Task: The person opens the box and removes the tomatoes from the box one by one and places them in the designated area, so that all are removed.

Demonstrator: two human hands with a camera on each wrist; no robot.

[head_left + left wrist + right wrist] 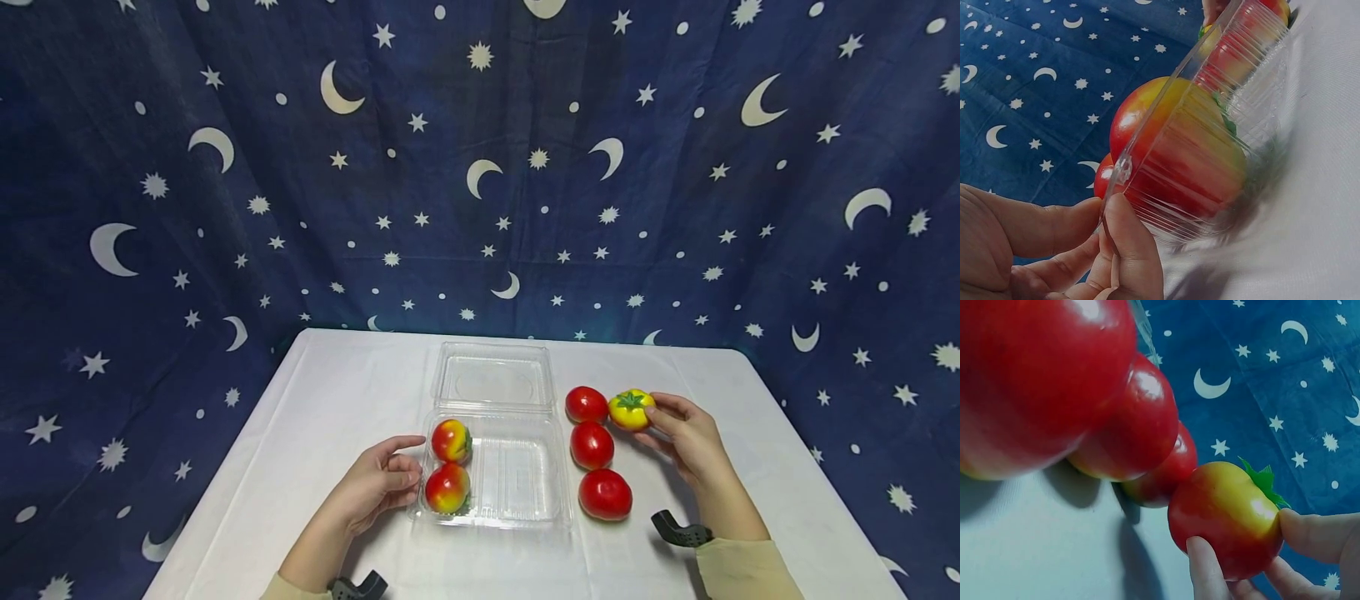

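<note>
At nine o'clock on the clear clamshell, left hand pinches the rim; out toward three o'clock, right hand pinches a red-yellow tomato.

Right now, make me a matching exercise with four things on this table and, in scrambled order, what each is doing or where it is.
1. Left hand
2. Right hand
3. Clear container
4. Three red fruits

A. lying open with two fruits inside
B. lined up right of the container in the head view
C. holding a yellow-topped fruit
D. pinching the container

Pairs: 1-D, 2-C, 3-A, 4-B
</note>
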